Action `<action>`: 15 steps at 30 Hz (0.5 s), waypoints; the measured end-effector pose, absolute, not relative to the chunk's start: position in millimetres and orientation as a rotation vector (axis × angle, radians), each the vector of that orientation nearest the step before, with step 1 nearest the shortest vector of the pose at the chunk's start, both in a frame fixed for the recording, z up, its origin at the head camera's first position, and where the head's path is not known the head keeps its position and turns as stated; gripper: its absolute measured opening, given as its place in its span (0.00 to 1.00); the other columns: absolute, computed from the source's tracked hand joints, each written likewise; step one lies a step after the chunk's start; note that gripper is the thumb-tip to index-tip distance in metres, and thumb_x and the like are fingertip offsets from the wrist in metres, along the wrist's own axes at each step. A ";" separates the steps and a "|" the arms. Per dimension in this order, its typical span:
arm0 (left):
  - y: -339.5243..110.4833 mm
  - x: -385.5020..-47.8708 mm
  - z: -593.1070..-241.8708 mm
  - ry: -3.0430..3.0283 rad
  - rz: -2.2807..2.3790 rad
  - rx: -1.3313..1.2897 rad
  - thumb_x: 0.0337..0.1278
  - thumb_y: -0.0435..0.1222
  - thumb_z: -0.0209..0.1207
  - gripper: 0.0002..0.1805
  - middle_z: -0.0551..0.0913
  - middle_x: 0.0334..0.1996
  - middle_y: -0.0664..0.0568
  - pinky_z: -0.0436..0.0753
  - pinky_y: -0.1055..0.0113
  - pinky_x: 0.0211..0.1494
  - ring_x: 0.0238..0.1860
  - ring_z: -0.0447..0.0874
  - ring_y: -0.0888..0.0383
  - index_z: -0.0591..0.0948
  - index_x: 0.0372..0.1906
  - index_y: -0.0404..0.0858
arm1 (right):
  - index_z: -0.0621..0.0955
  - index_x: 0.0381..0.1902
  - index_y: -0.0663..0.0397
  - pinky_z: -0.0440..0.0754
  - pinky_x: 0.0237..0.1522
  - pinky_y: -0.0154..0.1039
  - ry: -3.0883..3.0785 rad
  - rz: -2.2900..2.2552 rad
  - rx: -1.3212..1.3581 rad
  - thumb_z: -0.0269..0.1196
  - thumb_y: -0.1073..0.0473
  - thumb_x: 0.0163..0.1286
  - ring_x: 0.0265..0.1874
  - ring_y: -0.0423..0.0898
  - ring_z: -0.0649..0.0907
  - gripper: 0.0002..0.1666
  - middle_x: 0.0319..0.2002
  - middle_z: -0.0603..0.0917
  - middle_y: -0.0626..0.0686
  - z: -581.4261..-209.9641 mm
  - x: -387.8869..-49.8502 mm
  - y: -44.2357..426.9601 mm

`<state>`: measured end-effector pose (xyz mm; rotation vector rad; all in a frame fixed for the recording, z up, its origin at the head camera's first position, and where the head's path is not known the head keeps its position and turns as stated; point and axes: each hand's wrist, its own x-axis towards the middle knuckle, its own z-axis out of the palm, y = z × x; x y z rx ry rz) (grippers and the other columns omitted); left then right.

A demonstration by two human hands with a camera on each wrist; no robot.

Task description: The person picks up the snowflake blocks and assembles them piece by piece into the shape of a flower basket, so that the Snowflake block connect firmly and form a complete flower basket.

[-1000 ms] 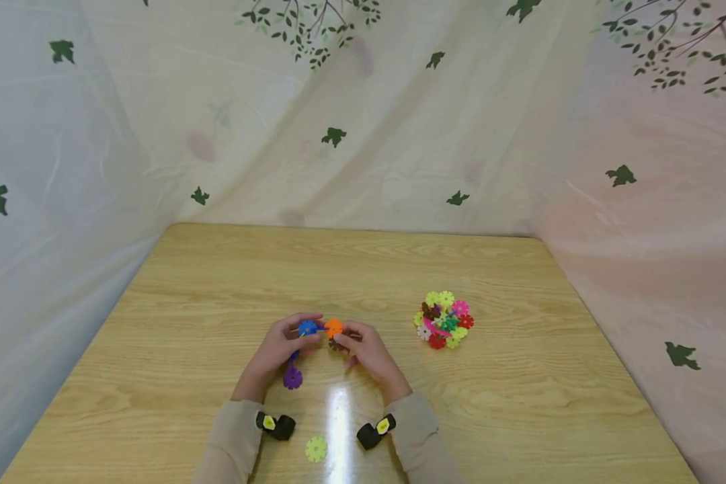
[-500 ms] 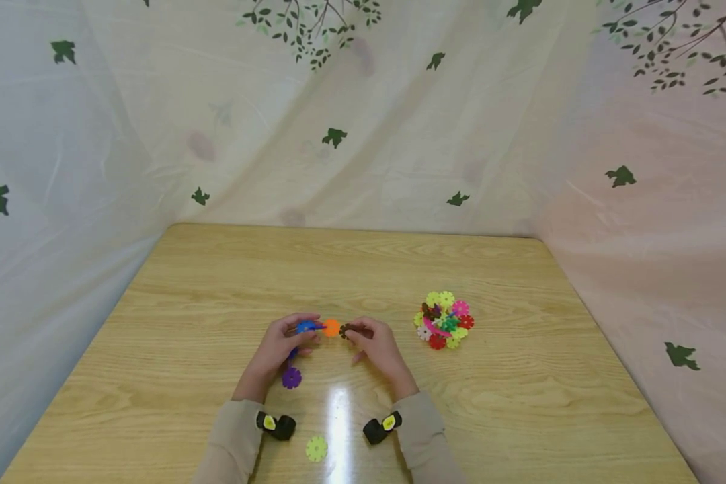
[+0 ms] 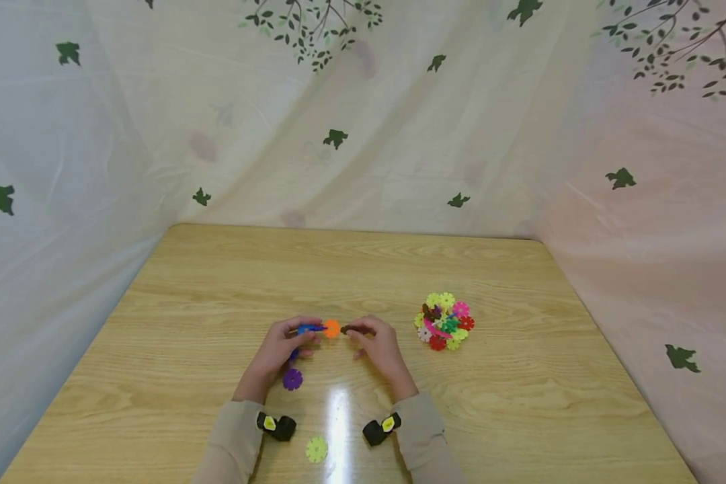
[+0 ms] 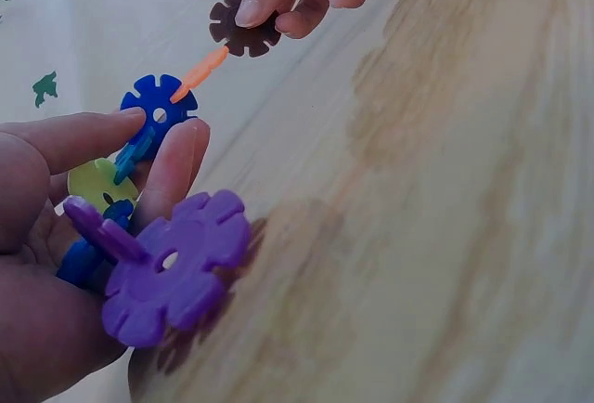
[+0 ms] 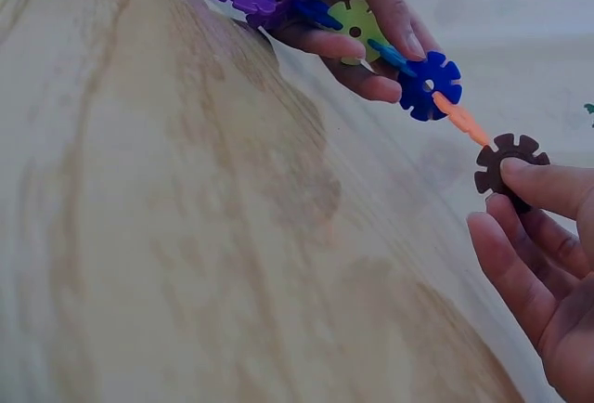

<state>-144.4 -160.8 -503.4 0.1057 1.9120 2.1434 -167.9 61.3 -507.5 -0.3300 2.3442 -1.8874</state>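
Observation:
My left hand (image 3: 281,346) holds a chain of notched plastic flower discs linked by their slots. In the left wrist view its thumb and fingers pinch around a dark blue disc (image 4: 160,110), with a yellow-green disc (image 4: 93,185) partly hidden by the palm. Purple discs (image 4: 200,278) hang at the near end. An orange disc (image 3: 331,329) sticks out from the blue one toward my right hand (image 3: 378,346). That hand pinches a brown disc (image 5: 497,157) between thumb and fingers, at the orange disc's edge; whether those two are slotted together I cannot tell.
A pile of mixed-colour flower discs (image 3: 438,343) lies on the wooden table (image 3: 520,403), right of the hands. One loose yellow-green disc (image 3: 316,450) lies near the front, between the sleeves. A printed cloth (image 3: 387,181) hangs behind the table.
The brown disc has gone from below the orange disc to its right side and turned edge-on to the head view. My right hand shifted slightly right; my left hand has hardly moved.

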 end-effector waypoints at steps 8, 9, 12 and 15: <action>-160.7 -143.3 -502.5 1.897 2.114 0.160 0.66 0.33 0.57 0.23 0.86 0.41 0.54 0.87 0.73 0.37 0.38 0.86 0.62 0.72 0.62 0.25 | 0.85 0.40 0.67 0.87 0.24 0.41 2.388 -1.855 -0.416 0.64 0.70 0.63 0.37 0.53 0.84 0.08 0.40 0.81 0.64 -507.7 -169.0 60.4; -160.6 -143.4 -502.7 1.902 2.107 0.169 0.66 0.33 0.57 0.23 0.86 0.41 0.54 0.87 0.73 0.37 0.38 0.86 0.62 0.72 0.62 0.25 | 0.84 0.40 0.68 0.87 0.24 0.42 2.390 -1.852 -0.440 0.63 0.71 0.63 0.36 0.56 0.84 0.07 0.40 0.81 0.66 -508.1 -169.3 60.6; -160.2 -143.6 -503.3 1.902 2.097 0.172 0.65 0.32 0.57 0.23 0.86 0.41 0.53 0.87 0.72 0.37 0.38 0.86 0.62 0.72 0.62 0.25 | 0.85 0.39 0.68 0.87 0.24 0.42 2.401 -1.843 -0.471 0.64 0.71 0.63 0.36 0.59 0.84 0.07 0.39 0.82 0.66 -510.0 -169.6 61.1; -159.9 -144.3 -504.9 1.923 2.077 0.208 0.64 0.31 0.58 0.23 0.85 0.44 0.49 0.87 0.72 0.38 0.39 0.86 0.62 0.73 0.62 0.26 | 0.86 0.37 0.66 0.87 0.23 0.37 2.432 -1.821 -0.480 0.66 0.69 0.61 0.34 0.58 0.85 0.07 0.38 0.84 0.64 -511.4 -169.2 61.5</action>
